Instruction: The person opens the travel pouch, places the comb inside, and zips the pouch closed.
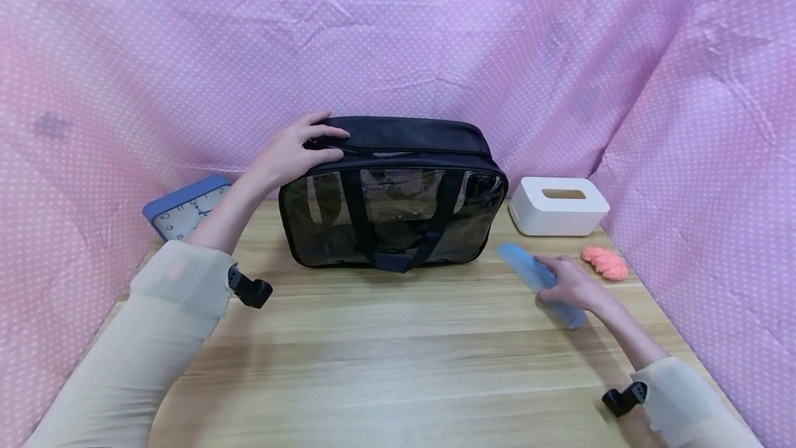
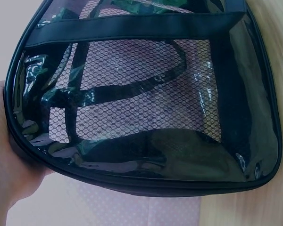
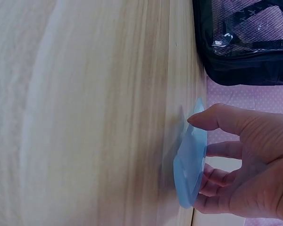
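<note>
Nearest, below and between the hands, spreads the wood-grained table (image 1: pixel 373 344). The right hand (image 1: pixel 567 285) pinches a blue comb (image 1: pixel 518 260) between thumb and fingers, the comb slanting out past the fingertips; whether it is lifted cannot be told. Just right of that hand lies a coral yarn skein (image 1: pixel 605 263), and beyond it sits a white tissue box (image 1: pixel 560 216). The left hand (image 1: pixel 297 151), fingers spread wide, rests on the top corner of an upright black see-through bag (image 1: pixel 401 189). A blue-framed clock (image 1: pixel 185 211) leans left of that hand, partly behind its forearm. Behind both hands hangs a pink dotted curtain (image 1: pixel 404 40).
</note>
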Motion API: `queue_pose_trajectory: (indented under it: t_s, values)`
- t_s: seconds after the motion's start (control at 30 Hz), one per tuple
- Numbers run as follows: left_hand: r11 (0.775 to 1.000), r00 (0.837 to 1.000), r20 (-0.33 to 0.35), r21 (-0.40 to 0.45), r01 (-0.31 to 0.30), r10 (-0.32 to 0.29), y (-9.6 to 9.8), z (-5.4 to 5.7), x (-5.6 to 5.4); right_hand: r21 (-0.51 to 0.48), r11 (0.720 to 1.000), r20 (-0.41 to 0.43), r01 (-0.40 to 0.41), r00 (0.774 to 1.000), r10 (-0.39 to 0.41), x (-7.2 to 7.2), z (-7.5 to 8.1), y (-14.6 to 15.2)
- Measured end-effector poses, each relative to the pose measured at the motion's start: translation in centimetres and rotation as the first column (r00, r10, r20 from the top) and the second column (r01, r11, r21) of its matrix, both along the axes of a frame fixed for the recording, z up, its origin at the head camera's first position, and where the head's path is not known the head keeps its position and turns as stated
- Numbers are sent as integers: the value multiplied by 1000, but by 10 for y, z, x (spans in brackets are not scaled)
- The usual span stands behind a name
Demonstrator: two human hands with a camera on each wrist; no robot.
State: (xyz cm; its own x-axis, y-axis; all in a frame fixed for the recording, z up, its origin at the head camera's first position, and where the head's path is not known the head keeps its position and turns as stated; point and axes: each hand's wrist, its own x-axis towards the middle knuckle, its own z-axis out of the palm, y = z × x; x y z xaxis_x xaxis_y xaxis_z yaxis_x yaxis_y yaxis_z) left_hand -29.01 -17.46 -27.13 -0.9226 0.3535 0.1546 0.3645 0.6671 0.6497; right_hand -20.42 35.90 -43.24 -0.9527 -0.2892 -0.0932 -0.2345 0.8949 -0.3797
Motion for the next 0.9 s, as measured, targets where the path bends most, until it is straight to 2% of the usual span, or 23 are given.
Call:
queue_pose_trajectory:
  t_s: [0.2, 0.47, 0.57, 0.73, 0.9]
  values:
    - [999, 999, 37, -52, -18, 20, 0, 0, -2, -4, 1000, 9, 10, 1000, -10, 0, 1, -1]
    - [993, 998, 58, -116, 18, -11, 1, 2, -6, 17, 1000, -42, 7, 999, -7, -4, 1, -1]
    - [990, 998, 59, -138, 28, -20, 0, 3, -8, 19, 1000, -59, 21, 998, -20, -6, 6, -2]
    - [985, 998, 59, -166, 41, -31, -1, 2, -10, -10, 999, -41, 47, 998, -47, -8, 19, -3]
    - [985, 997, 68, -168, 43, -32, -1, 3, -10, -32, 999, -56, 25, 998, -26, -13, 31, -1]
